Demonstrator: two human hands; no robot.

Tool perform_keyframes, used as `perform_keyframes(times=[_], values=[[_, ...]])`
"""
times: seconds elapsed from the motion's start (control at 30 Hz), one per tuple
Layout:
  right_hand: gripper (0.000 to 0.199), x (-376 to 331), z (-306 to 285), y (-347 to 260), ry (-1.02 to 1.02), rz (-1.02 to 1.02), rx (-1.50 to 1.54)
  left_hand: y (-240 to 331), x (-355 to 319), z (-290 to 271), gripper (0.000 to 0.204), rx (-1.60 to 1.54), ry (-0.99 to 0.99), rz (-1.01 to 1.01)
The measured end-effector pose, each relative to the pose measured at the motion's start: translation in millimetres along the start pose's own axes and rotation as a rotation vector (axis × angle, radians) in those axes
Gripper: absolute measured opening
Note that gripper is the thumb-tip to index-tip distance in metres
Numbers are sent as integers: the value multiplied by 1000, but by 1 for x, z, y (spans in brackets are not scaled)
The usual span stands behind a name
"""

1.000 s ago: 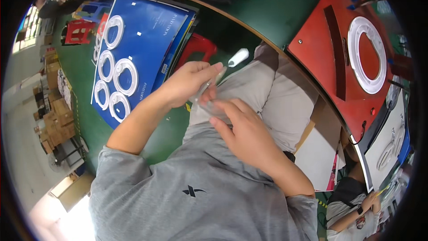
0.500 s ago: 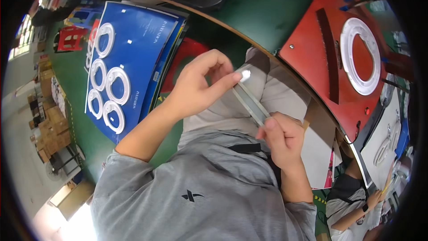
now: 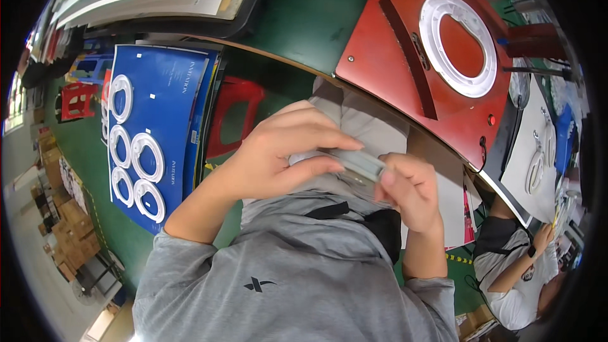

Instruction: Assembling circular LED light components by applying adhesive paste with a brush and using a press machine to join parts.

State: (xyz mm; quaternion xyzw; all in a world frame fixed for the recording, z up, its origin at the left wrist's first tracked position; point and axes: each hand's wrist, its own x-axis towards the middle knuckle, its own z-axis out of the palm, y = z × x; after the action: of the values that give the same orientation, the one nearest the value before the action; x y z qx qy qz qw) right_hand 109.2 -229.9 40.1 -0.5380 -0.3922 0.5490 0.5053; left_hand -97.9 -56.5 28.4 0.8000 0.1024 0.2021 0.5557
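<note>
A small grey strip (image 3: 362, 163) sits at frame centre, above the lap. The left hand (image 3: 285, 152) and right hand (image 3: 408, 190) both pinch it with closed fingers. Upper right is a red board (image 3: 405, 57) with a white ring (image 3: 457, 44); at left, a blue sheet (image 3: 168, 107) lies on the green floor (image 3: 88, 171).

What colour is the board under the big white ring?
Red. The board under the ring shows best, and only, in the head view.

Bright even light; heavy fisheye bending, dark vignetted corners, mild blur
</note>
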Motion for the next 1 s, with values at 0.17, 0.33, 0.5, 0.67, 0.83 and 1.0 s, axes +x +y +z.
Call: perform_keyframes(times=[0.17,0.33,0.5,0.67,0.83,1.0], values=[[38,-7,-10,-1,112,-182,15,-1,9,0,39,-130,-26,-52],[46,-18,-12,-3,303,-227,128,5,16,-2,39,-170,-77,-37],[49,-28,-17,-1,366,-318,309,13,30,7,35,-159,-107,12],[37,-29,-25,-9,371,-397,125,14,39,19,36,-277,-47,-27],[25,-44,-40,-17,330,-368,42,16,53,25,39,-87,-117,96],[23,-56,-86,-31,494,-358,-161,3,50,34,36,-123,-4,-21]])
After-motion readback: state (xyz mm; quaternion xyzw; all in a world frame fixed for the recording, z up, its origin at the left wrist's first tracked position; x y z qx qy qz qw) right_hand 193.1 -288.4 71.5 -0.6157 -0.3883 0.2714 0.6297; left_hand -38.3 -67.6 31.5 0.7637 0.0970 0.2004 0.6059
